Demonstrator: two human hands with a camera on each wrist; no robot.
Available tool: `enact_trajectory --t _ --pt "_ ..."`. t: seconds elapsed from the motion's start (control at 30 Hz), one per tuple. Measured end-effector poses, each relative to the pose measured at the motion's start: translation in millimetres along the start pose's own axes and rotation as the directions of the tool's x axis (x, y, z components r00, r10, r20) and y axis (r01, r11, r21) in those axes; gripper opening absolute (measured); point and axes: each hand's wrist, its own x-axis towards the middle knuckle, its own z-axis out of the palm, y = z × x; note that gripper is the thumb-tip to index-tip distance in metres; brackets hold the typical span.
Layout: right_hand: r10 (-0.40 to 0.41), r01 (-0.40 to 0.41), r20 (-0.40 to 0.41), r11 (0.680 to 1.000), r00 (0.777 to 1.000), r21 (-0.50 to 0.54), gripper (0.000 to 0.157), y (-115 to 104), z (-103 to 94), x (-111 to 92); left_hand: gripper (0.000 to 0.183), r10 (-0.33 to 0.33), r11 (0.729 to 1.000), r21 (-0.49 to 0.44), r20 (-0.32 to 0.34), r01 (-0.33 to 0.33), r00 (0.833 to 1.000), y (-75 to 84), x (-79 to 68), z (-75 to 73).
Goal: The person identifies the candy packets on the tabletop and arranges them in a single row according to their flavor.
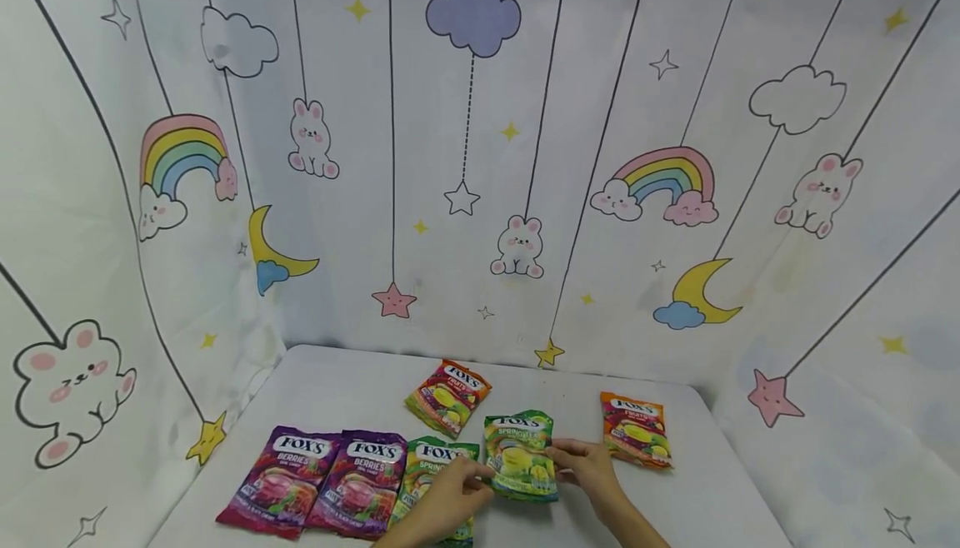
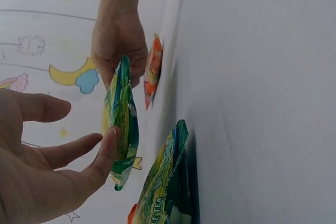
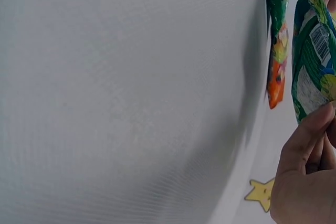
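My right hand (image 1: 588, 475) pinches the right edge of a green Fox's spring tea candy bag (image 1: 517, 458), which is raised off the table. In the right wrist view, the thumb of that right hand (image 3: 307, 166) presses on the bag's barcode side. My left hand (image 1: 453, 498) is at the bag's left edge; in the left wrist view a fingertip of the left hand (image 2: 52, 156) touches it, with the other fingers spread and not curled round it. Below the left hand lies a second green spring tea bag (image 1: 420, 477), partly covered by that hand and forearm.
Two purple berries candy bags (image 1: 281, 481) (image 1: 360, 481) lie side by side at the left. An orange fruits bag (image 1: 450, 398) lies behind the green ones, another orange fruits bag (image 1: 636, 430) to the right. Printed cloth walls (image 1: 450, 265) surround the white table (image 1: 720, 498).
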Motion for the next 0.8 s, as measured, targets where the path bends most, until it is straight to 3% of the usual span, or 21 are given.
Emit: enact_trajectory --t 0.27,0.63,0.8 --pt "0.003 -0.003 0.018 1.0 1.0 0.006 0.036 1.6 0.5 -9.6 0.037 0.058 0.998 -0.007 0.055 -0.058 0.997 -15.8 -4.5 -4.6" --pt "0.041 -0.041 0.036 0.999 0.999 0.002 0.033 10.9 -1.7 -16.6 0.031 -0.004 1.0 -0.009 0.052 0.005 0.999 -5.4 -16.9 6.5" --pt "0.038 -0.038 0.051 0.999 0.998 -0.002 0.034 13.7 -1.8 -17.9 0.035 0.005 0.999 -0.042 0.078 -0.002 0.997 -33.9 -9.3 7.7"
